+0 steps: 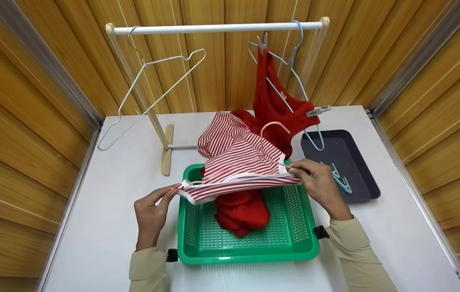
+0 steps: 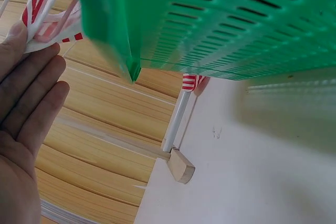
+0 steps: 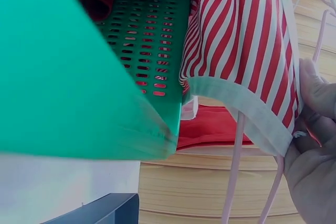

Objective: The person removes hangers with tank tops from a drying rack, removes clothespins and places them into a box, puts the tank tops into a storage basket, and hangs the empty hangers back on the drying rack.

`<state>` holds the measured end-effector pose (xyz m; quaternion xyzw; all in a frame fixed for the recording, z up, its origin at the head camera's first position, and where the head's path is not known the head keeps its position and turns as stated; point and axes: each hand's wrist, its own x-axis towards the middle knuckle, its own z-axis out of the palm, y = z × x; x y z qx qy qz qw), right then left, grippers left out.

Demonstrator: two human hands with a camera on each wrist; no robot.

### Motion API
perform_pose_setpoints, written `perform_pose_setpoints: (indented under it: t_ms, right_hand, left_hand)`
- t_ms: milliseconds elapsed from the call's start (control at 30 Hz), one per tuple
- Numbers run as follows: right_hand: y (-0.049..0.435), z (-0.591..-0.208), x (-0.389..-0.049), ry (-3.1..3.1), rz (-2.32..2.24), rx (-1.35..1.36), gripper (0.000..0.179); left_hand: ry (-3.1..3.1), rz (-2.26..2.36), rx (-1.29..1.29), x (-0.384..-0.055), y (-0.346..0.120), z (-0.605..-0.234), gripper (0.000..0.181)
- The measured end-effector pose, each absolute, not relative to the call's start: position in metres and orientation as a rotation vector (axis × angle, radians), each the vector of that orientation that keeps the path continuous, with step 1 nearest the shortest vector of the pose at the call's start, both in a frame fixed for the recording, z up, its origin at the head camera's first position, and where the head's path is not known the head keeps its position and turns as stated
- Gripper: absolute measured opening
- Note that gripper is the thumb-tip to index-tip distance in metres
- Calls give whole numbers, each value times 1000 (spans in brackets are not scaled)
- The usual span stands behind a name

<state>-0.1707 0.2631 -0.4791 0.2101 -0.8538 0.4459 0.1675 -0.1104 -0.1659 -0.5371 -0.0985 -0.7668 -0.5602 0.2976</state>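
Note:
A red-and-white striped garment (image 1: pixel 236 162) with white trim is stretched between both hands over the green basket (image 1: pixel 250 259). My left hand (image 1: pixel 151 213) pinches its left shoulder edge between thumb and index finger; the other fingers extend in the left wrist view. At the opposite shoulder, my right hand (image 1: pixel 317 182) grips the fabric together with a pink hanger (image 1: pixel 274 123). The hanger's hook stands up behind the neckline, and most of its frame is hidden by cloth. In the right wrist view, pink hanger wire (image 3: pixel 234 171) emerges below the white trim.
A red cloth (image 1: pixel 242 215) lies crumpled in the basket. Behind, a rack bar (image 1: pixel 221 28) carries a bare white hanger (image 1: pixel 167 61) and a blue hanger (image 1: pixel 300 81) with a red sleeveless top (image 1: pixel 262 93) clipped to it. At right, a dark tray (image 1: pixel 359 174) holds mint clothespins (image 1: pixel 341 180).

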Motion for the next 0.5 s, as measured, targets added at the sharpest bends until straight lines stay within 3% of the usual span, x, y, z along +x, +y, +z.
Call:
perform_pose_setpoints:
  t_ms: [267,500]
  right_hand:
    - [265,-480,-171,-2357,1304,587,15]
    - [264,-478,-170,-2294,1372,598,18]
  left_hand:
    - [-2049,-1461,-250,-110,-166,-536,22]
    - [-2043,-1450,-248,-102,-157,-510,18]
